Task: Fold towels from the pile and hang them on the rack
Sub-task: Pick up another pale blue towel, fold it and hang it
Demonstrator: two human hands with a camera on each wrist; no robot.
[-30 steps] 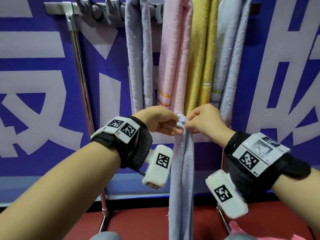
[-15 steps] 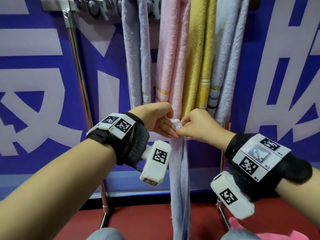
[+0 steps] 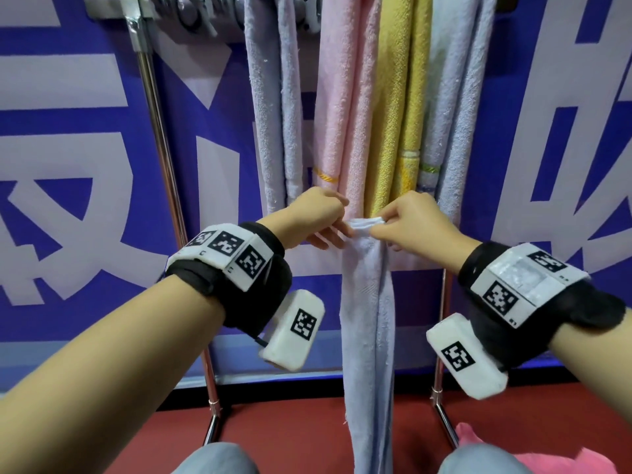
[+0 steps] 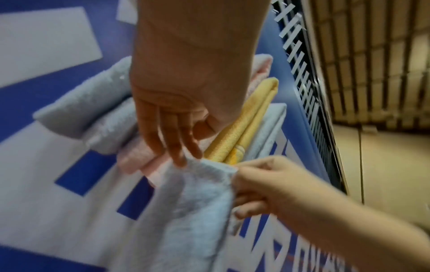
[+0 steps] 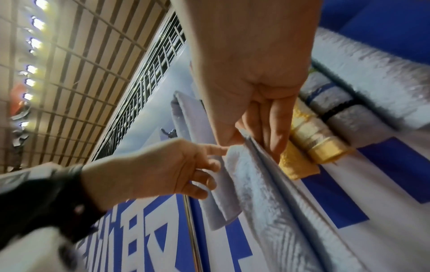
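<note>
A light blue towel (image 3: 367,302) hangs in a long narrow fold from my two hands, in front of the rack. My left hand (image 3: 342,232) pinches the left end of its top edge, the other fingers curled. My right hand (image 3: 379,224) pinches the right end between thumb and fingers (image 5: 274,136). The short top edge (image 3: 364,223) is stretched flat between them. Over the rack bar (image 3: 113,5) above hang a lavender towel (image 3: 270,97), a pink one (image 3: 345,97), a yellow one (image 3: 396,97) and a pale blue one (image 3: 455,97). The held towel's lower end runs out of view.
The rack's left pole (image 3: 160,131) and right leg (image 3: 441,398) stand on a red floor before a blue and white banner (image 3: 68,165). A pink towel (image 3: 478,446) lies low on the right by my knees (image 3: 219,460). Empty hooks (image 3: 191,15) sit left of the hung towels.
My hands have drawn a little apart. The towel's top, bunched between them before, is now spread into a short flat edge.
</note>
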